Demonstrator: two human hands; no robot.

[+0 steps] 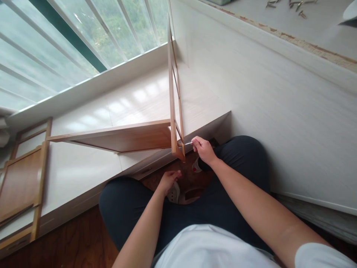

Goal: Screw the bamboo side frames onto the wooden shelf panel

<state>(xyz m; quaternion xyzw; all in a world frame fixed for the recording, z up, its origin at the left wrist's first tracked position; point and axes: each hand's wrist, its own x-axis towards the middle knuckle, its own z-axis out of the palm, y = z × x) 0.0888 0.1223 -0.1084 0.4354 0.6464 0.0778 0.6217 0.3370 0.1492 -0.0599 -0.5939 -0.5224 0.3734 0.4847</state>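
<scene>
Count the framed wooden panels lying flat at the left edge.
2, as far as shows. One framed panel lies nearest the floor at the left edge; a second panel lies just behind it, toward the window, partly covered. Both run out of frame, so more may be hidden.

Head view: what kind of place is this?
Probably a room in a home, by a window. A white window ledge runs under barred glass, with wood flooring below. The right hand pinches a thin metal piece at a wooden frame.
</scene>
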